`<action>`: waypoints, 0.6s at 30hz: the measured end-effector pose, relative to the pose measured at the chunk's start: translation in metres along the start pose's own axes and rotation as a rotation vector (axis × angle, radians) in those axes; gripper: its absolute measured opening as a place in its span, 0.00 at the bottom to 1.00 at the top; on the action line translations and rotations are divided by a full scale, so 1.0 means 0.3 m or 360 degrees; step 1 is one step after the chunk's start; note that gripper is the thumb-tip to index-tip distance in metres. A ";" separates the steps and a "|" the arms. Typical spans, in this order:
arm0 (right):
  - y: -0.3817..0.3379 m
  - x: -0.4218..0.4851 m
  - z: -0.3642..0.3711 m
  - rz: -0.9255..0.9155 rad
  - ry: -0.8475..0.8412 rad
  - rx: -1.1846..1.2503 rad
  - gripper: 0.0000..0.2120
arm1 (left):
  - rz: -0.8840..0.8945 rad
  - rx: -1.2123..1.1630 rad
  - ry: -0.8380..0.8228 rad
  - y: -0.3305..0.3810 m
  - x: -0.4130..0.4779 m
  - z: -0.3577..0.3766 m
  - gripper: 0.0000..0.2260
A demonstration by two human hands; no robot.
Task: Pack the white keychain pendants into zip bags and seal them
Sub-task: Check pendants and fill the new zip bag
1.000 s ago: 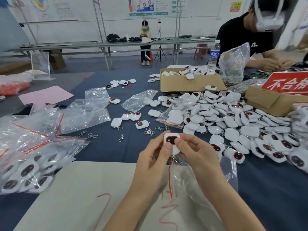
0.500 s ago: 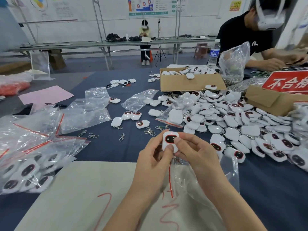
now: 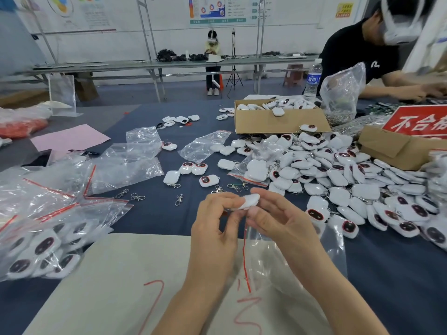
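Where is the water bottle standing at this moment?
In the head view, the water bottle stands far right, behind the cardboard box, beside a clear bag.

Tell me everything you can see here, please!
held pendant: one, white, between both hands' fingertips
zip bag: one, clear with red strip, just below the hands
loose pendants: many, white, heaped on the right
filled bags: several, clear, near left
empty bags: a few, clear, left of middle
clips: several, silver, ahead of the hands
box: one, brown, behind the heap
bottle: one, clear, beyond the box
paper: one, pink, far left
left hand: one, bare, pinching the held pendant
right hand: one, bare, pinching the held pendant
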State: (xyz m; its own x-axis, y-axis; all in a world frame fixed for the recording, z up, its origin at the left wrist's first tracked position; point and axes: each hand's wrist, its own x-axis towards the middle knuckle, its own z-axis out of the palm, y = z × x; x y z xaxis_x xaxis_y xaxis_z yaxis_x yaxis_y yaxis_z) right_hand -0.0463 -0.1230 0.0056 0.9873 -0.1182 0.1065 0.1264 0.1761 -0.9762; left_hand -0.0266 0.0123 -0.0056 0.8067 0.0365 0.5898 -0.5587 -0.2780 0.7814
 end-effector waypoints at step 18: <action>-0.012 -0.011 0.007 -0.0067 -0.0038 0.0070 0.13 | 0.0091 -0.0073 -0.0028 0.010 0.010 -0.016 0.21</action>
State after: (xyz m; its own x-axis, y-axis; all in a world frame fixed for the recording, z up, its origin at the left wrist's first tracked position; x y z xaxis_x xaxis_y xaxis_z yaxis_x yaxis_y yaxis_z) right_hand -0.0498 -0.1211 0.0092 0.9830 -0.1032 0.1521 0.1713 0.2144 -0.9616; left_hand -0.0267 0.0161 -0.0004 0.7763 0.0046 0.6303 -0.6118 -0.2350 0.7553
